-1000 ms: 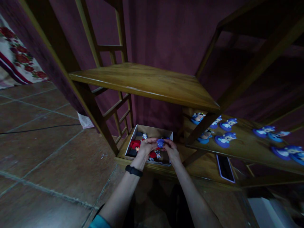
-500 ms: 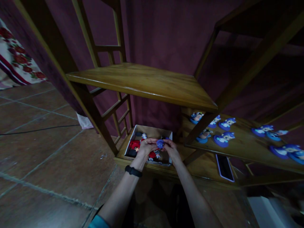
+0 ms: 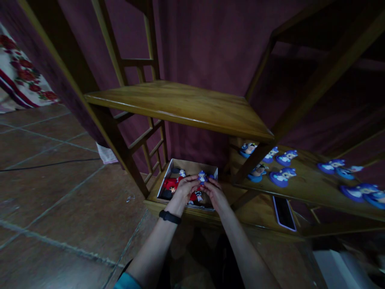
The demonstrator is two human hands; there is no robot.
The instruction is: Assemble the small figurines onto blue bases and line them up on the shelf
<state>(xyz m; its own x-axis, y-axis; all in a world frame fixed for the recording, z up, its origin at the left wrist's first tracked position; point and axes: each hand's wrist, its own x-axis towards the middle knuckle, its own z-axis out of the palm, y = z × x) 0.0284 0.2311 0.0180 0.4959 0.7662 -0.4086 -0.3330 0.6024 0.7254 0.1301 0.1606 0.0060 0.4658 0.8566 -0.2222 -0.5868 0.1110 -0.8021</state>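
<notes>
Between my fingertips is a small purple-and-white figurine [image 3: 202, 176], held upright above a shallow cardboard box [image 3: 195, 163]. My left hand [image 3: 185, 187] pinches it from the left, and my right hand [image 3: 214, 190] grips it from the right. Below the hands the box holds several other figurines: a red one [image 3: 171, 184] at the left, a white-and-blue one [image 3: 182, 173] at the back and a black-and-white one [image 3: 199, 196] near the front. Parts of the box's contents are hidden by my hands.
Several purple and blue figurines [image 3: 282, 176] stand on the wooden shelf [image 3: 306, 184] at the right. A phone [image 3: 284, 212] lies on the lower board. Over the box hangs a higher shelf [image 3: 180, 102], with a slanting post [image 3: 252, 160] to its right.
The figurine has turned in my fingers: its round purple side showed before, and now it stands upright with its front showing. Both hands stay over the box.
</notes>
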